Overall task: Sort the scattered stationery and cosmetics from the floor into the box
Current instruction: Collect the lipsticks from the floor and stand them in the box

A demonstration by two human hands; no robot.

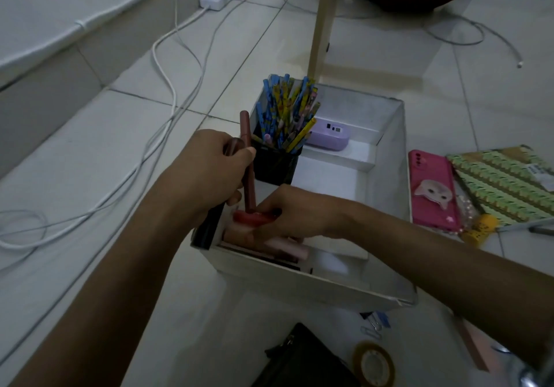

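A white box (302, 281) sits on the tiled floor. In its far left corner stands a black cup (277, 166) full of colourful pencils, with a lilac case (328, 136) beside it. My left hand (209, 164) grips a dark red tube (247, 161) upright over the box's near left compartment, along with a second brownish tube. My right hand (292, 215) reaches into that compartment and holds a red cosmetic (250, 218) lying flat. Pale pink cosmetics (289, 248) lie beneath it.
To the right of the box lie a pink phone case (433, 188), a green patterned notebook (506, 182) and a yellow clip (481, 229). Near me are a tape roll (374, 365), paper clips (373, 325) and a black pouch (302, 362). White cables (168, 116) run along the left; a wooden leg (323, 17) stands behind.
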